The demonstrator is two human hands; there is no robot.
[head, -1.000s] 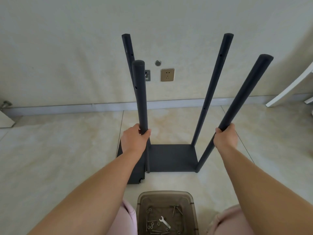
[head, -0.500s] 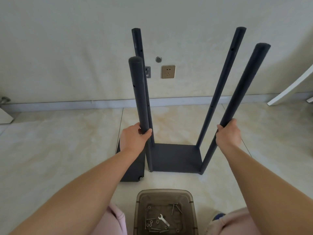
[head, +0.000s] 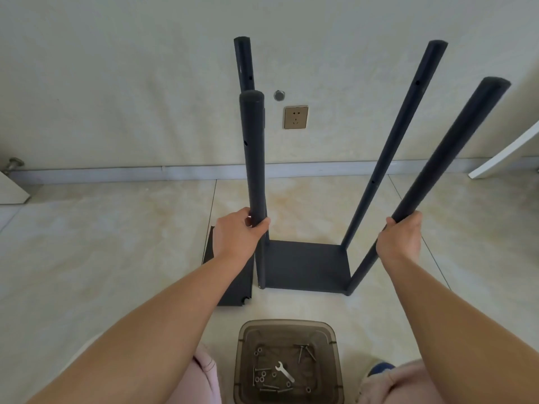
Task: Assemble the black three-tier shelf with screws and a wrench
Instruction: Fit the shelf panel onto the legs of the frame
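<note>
A black shelf frame stands on the tiled floor: one square black panel (head: 303, 265) with four black posts rising from its corners. My left hand (head: 237, 236) grips the near left post (head: 253, 158) about halfway up. My right hand (head: 401, 240) grips the near right post (head: 449, 153), which leans to the right. The two far posts (head: 393, 141) stand behind them. A second black panel (head: 233, 284) lies flat on the floor to the left, partly hidden by my left arm. A small silver wrench (head: 284, 371) and several screws lie in a brown translucent bin (head: 287, 328) in front of me.
A wall with a socket (head: 295, 117) and a baseboard runs behind the frame. A white furniture leg (head: 504, 156) slants in at the right edge. A white object (head: 11, 188) sits at the far left. My knees in pink fabric flank the bin.
The frame has shifted to the right across the floor with both hands still gripping its near posts. The view has tilted down a little.
</note>
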